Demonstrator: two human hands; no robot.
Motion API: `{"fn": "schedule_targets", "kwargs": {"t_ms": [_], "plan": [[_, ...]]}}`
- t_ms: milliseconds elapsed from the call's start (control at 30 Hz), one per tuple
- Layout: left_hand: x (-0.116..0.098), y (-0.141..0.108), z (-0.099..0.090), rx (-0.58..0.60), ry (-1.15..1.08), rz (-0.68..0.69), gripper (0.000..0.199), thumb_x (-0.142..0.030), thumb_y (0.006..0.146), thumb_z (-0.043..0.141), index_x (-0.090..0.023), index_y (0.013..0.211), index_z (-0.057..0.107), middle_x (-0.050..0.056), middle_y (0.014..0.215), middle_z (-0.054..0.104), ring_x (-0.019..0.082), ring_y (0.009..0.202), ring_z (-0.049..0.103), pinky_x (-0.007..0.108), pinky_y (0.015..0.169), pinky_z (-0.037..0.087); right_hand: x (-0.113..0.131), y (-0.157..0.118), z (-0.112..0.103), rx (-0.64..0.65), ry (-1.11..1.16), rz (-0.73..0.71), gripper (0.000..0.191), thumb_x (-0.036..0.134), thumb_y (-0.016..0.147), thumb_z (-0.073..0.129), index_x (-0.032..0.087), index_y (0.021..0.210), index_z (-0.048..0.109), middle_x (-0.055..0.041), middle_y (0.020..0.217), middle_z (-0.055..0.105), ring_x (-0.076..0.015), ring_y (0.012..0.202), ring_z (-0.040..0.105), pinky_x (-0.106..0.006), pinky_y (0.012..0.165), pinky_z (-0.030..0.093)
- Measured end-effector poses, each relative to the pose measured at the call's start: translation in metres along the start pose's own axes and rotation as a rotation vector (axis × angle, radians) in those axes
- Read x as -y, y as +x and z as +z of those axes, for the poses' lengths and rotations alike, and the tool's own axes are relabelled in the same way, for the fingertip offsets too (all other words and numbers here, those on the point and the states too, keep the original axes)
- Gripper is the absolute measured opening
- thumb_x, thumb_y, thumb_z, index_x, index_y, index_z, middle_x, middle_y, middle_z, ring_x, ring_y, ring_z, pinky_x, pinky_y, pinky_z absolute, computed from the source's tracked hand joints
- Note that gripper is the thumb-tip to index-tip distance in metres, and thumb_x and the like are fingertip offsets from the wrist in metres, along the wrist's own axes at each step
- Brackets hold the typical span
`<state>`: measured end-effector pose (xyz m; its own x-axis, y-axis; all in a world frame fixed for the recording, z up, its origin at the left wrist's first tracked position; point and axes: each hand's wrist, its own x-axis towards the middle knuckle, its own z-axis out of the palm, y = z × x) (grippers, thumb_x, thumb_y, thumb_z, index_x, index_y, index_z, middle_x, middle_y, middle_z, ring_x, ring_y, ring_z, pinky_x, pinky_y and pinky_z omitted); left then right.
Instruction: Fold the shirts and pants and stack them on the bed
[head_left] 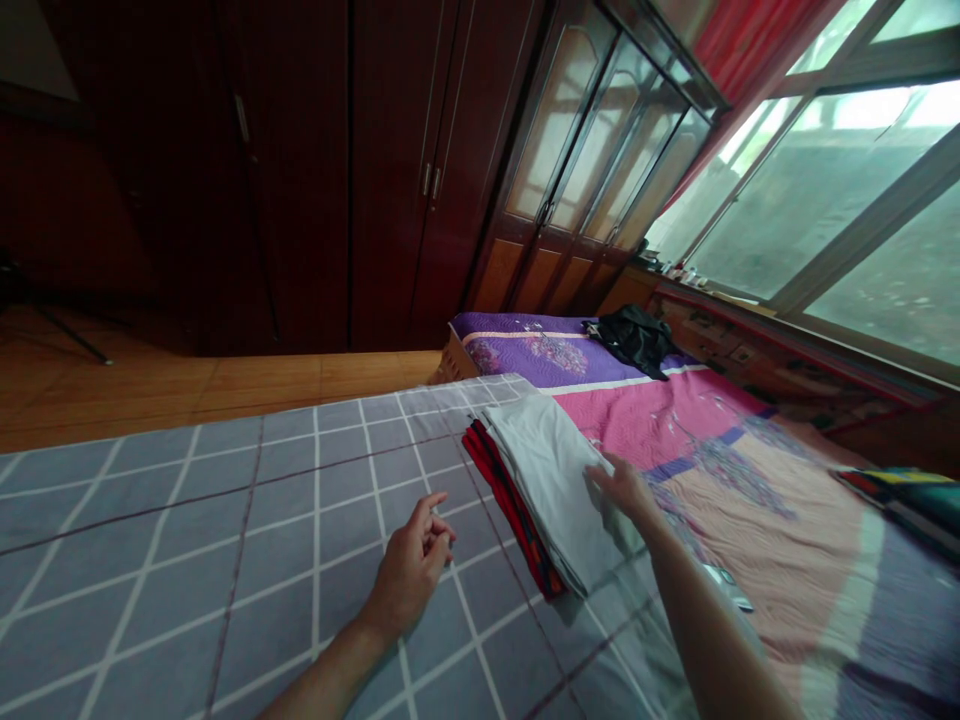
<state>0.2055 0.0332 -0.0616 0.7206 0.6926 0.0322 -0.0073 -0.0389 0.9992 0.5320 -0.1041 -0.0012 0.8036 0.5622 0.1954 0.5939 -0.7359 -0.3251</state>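
The white folded cloth (544, 480) lies on the gray checked sheet (285, 560), near the bright blanket (645, 405). Under it is a red and black folded cloth (510, 495). Only its left side peeks out, so the rest is hidden.

The right hand (628, 488) touches the right side of the white cloth. I can't tell if it pinches the cloth or just rests on it. The left hand (411, 565) is let go, with its fingers softly bent, over the sheet to the left of the pile. I see nothing in it, but the curled fingers hide part of the palm. Both arms are cut off at the bottom.

A black crumpled thing (637, 338) sits on the purple part of the blanket, too dark to make out. A small flat thing (729, 588) lies beside the right arm. A colorful thing (911, 495) is cut off at the right edge. The little things by the window (679, 272) are too tiny to name.
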Motion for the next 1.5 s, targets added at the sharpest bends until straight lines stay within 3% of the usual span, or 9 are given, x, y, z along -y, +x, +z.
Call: {"fn": "schedule_targets", "kwargs": {"t_ms": [133,267,433,733,1067,1300,1500], "plan": [[-0.001,-0.001,-0.001,0.008,-0.001,0.016,0.04,-0.025,0.084,0.045,-0.016,0.124,0.043,0.002,0.083,0.06,0.014,0.067,0.061,0.028,0.067,0.049,-0.019,0.011,-0.003,0.217,0.138,0.129,0.021,0.033,0.073,0.063,0.014,0.065,0.062,-0.0062,0.058,0.063,-0.0196,0.056,0.061,-0.026,0.05,0.043],[-0.001,-0.002,-0.001,0.008,-0.001,0.022,0.04,-0.024,0.084,0.045,-0.017,0.124,0.044,0.002,0.083,0.06,0.014,0.066,0.061,0.029,0.067,0.048,-0.021,0.009,-0.005,0.376,0.303,0.235,0.027,0.039,0.074,0.064,0.016,0.062,0.057,-0.0026,0.053,0.059,-0.0132,0.045,0.055,-0.023,0.043,0.039],[-0.003,-0.002,-0.001,0.004,0.001,0.019,0.039,-0.024,0.085,0.045,-0.017,0.123,0.044,0.003,0.084,0.06,0.014,0.067,0.061,0.029,0.067,0.048,-0.023,0.013,-0.008,0.488,0.446,0.35,0.035,0.05,0.069,0.069,0.017,0.066,0.057,-0.0053,0.059,0.065,-0.0147,0.048,0.059,-0.023,0.045,0.044],[-0.005,-0.002,-0.001,0.008,0.003,0.01,0.039,-0.022,0.085,0.044,-0.017,0.124,0.044,0.002,0.084,0.06,0.014,0.067,0.061,0.028,0.067,0.048,-0.018,0.026,-0.007,0.525,0.516,0.421,0.027,0.039,0.069,0.072,0.017,0.064,0.057,-0.0055,0.056,0.065,-0.0156,0.045,0.06,-0.023,0.043,0.044],[-0.001,-0.001,-0.001,0.007,0.005,0.025,0.038,-0.02,0.086,0.043,-0.018,0.124,0.044,0.002,0.084,0.059,0.014,0.067,0.06,0.027,0.066,0.048,0.007,0.032,-0.024,0.734,0.536,0.515,0.025,0.039,0.072,0.071,0.015,0.074,0.065,-0.0119,0.071,0.072,-0.0254,0.064,0.069,-0.033,0.058,0.057],[0.0,-0.001,0.0,0.006,0.01,0.028,0.039,-0.018,0.085,0.042,-0.018,0.124,0.043,0.001,0.084,0.059,0.013,0.067,0.06,0.027,0.066,0.048,0.009,0.031,-0.035,0.749,0.625,0.485,0.017,0.033,0.077,0.068,0.016,0.081,0.066,-0.0081,0.078,0.073,-0.0231,0.069,0.07,-0.03,0.064,0.058],[0.001,-0.001,-0.001,0.006,0.001,0.029,0.04,-0.019,0.084,0.044,-0.018,0.124,0.044,0.001,0.084,0.06,0.013,0.066,0.06,0.027,0.065,0.048,0.006,0.028,-0.03,0.774,0.641,0.536,0.019,0.032,0.083,0.062,0.013,0.083,0.066,-0.0106,0.079,0.073,-0.0222,0.071,0.071,-0.031,0.068,0.059]]}}
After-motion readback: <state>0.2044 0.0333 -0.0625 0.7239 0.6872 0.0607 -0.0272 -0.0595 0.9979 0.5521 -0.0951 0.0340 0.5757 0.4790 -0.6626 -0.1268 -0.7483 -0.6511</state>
